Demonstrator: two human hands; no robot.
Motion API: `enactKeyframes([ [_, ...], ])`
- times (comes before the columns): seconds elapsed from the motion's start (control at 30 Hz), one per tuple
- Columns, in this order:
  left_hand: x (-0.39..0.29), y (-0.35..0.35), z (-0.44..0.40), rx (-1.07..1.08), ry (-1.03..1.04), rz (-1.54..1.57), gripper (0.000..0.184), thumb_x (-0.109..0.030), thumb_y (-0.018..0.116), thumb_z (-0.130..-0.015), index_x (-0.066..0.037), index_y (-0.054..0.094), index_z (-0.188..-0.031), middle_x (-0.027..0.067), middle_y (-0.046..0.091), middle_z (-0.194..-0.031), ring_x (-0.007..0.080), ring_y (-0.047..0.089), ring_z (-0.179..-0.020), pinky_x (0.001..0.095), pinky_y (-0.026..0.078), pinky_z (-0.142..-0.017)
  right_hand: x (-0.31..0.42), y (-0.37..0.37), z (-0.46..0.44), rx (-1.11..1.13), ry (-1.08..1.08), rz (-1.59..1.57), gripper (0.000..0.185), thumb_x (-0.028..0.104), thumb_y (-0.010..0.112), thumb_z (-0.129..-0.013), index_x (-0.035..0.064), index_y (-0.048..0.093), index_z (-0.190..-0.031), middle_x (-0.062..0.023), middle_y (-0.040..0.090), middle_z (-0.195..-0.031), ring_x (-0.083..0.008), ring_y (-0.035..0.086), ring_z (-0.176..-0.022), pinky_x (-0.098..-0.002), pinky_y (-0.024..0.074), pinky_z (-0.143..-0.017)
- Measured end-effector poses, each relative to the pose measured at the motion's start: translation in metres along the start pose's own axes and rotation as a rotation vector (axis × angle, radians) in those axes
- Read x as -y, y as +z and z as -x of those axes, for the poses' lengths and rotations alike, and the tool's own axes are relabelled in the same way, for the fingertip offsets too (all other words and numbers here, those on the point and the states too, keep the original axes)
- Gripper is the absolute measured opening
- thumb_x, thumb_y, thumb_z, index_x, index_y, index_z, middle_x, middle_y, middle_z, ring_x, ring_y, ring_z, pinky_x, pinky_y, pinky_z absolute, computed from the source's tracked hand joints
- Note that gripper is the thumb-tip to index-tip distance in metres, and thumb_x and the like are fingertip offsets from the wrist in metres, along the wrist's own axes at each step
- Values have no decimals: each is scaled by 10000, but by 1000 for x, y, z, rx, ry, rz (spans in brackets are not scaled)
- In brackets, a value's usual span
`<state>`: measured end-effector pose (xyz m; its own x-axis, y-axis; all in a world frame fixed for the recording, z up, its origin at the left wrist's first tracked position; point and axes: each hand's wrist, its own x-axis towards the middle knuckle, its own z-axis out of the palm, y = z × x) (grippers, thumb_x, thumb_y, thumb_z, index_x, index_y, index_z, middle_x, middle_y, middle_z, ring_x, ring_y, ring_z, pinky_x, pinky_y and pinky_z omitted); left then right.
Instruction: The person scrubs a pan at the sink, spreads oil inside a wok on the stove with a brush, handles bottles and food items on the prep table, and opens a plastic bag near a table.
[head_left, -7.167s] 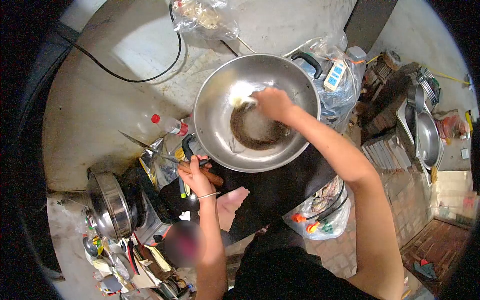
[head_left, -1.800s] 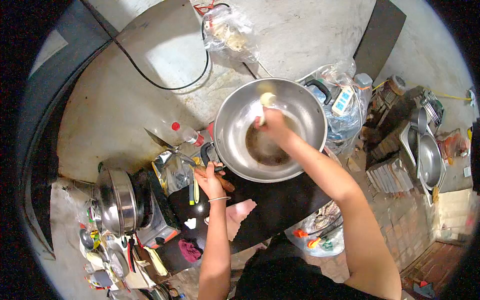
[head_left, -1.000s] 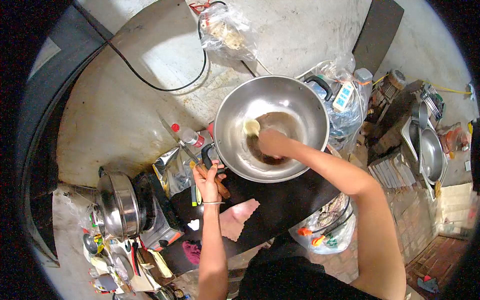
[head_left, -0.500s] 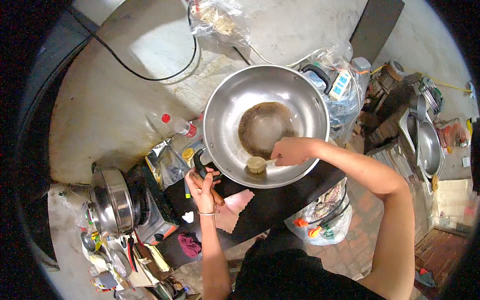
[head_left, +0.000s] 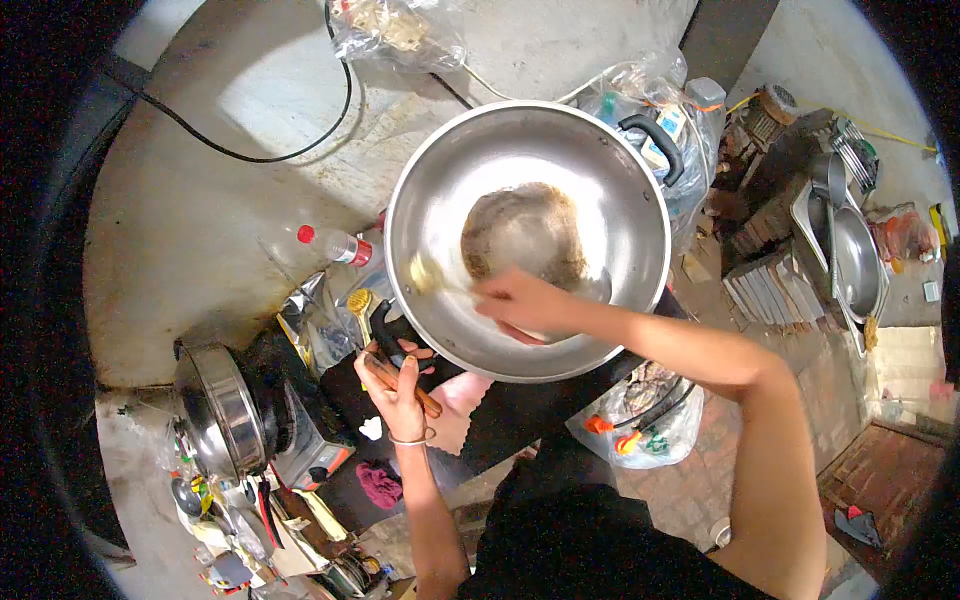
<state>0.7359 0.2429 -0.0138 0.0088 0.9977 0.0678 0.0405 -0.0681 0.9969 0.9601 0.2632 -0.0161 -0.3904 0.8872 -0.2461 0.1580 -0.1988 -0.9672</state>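
A large steel wok with brown residue at its bottom is tilted over the dark table. My left hand, with a bangle at its wrist, is closed on the wok's black handle and also on a wooden handle. Inside the wok, my right hand grips a small brush, whose pale round head is blurred by motion near the left wall. A second round brush lies just beyond my left hand.
A bottle with a red cap lies left of the wok. Nearer are a pink cloth, a maroon cloth and a steel pot. Plastic bags lie behind the wok; another bag hangs below the table edge.
The brush in my right hand has moved from the near wall of the wok to its left wall. The wok has come closer and tilts more, its far handle turned further right.
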Motion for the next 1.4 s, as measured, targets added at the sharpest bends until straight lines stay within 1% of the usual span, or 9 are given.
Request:
enactKeyframes([
  [0.1, -2, 2, 4, -6, 10, 2, 428, 9, 507, -775, -27, 280, -1136, 126, 512, -891, 200, 580, -742, 278, 503, -594, -26, -22, 42, 115, -324, 515, 216, 204, 480, -761, 2, 556, -747, -189, 558, -613, -302, 570, -519, -401, 453, -523],
  [0.23, -4, 6, 9, -2, 13, -14, 434, 14, 501, -774, -34, 273, -1139, 129, 501, -878, 196, 572, -725, 282, 503, -584, -35, -34, 69, 163, -71, 655, 214, 207, 488, -732, 6, 560, -748, -200, 566, -681, -374, 562, -642, -424, 446, -585],
  [0.33, -7, 11, 11, -7, 17, -4, 434, 16, 501, -775, -36, 272, -1139, 130, 497, -875, 196, 568, -718, 281, 499, -574, -41, -9, 54, -16, -275, 437, 228, 216, 492, -762, 18, 587, -823, -166, 555, -590, -293, 552, -486, -378, 439, -467],
  [0.4, -11, 14, 12, 3, 14, -15, 434, 17, 502, -774, -36, 271, -1138, 129, 497, -873, 196, 567, -717, 278, 496, -569, -12, 6, 45, -96, 116, -296, 246, 230, 493, -793, 45, 600, -915, -85, 510, -516, -163, 474, -358, -293, 381, -345],
  [0.5, -9, 13, 14, 14, 60, -56, 433, 14, 504, -775, -37, 270, -1136, 128, 496, -871, 195, 565, -707, 269, 490, -553, -8, 11, 39, -162, 104, -451, 263, 244, 490, -815, 64, 593, -976, -17, 462, -505, -61, 386, -316, -212, 298, -281],
  [0.63, -12, 17, 15, 16, 56, -44, 390, 6, 501, -785, -39, 283, -1105, 127, 499, -867, 186, 562, -678, 259, 484, -534, -51, -32, 74, 231, -208, 460, 305, 182, 485, -796, 62, 564, -1065, -73, 498, -553, -146, 511, -497, -287, 419, -474],
  [0.93, -20, 39, 12, -135, 61, -30, 252, -29, 492, -817, -60, 301, -979, 94, 525, -743, 133, 551, -566, 198, 439, -404, 14, -65, 144, 10, 441, 1254, 130, 78, 543, -676, 11, 629, -746, -177, 617, -761, -319, 618, -737, -392, 510, -619],
  [1.27, -20, 39, 8, -153, 45, -51, 258, -48, 506, -816, -56, 305, -977, 109, 543, -749, 153, 570, -573, 208, 430, -389, -47, -6, 73, -90, -189, 585, 278, 168, 505, -778, -28, 569, -965, -205, 601, -750, -303, 592, -620, -379, 468, -613],
  [1.4, -19, 40, 6, -161, 68, -20, 260, -52, 508, -816, -60, 306, -978, 109, 547, -741, 151, 568, -570, 212, 427, -391, -22, 8, 57, -186, 69, 98, 371, 220, 536, -778, -14, 537, -1066, -186, 611, -828, -289, 602, -732, -366, 455, -670],
])
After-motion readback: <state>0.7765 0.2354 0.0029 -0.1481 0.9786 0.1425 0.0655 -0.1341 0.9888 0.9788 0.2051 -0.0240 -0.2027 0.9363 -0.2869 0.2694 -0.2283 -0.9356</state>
